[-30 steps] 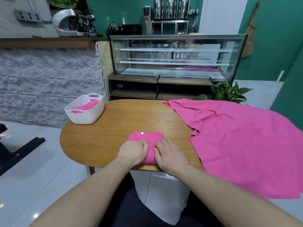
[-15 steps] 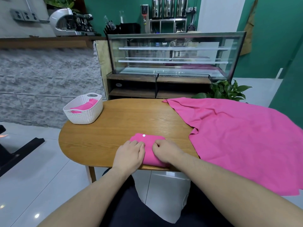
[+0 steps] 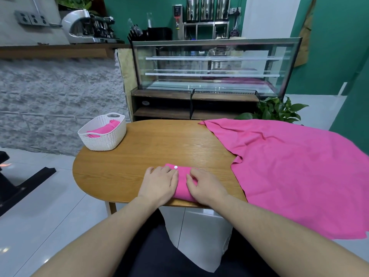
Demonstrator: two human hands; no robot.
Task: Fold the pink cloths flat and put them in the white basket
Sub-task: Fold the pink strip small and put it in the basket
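Both hands lie on the folded pink cloth (image 3: 182,185) at the counter's (image 3: 151,148) near edge: left hand (image 3: 159,183) flat with fingers straight, right hand (image 3: 205,186) with fingers curled, pinching a fold. The white basket (image 3: 103,137) stands at 10 o'clock, nearer the left hand.

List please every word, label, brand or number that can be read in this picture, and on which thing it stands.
None can be read.
Oval label on the wooden cabinet: too small and blurred.
Red dispenser behind the display case: its panel is blurred.
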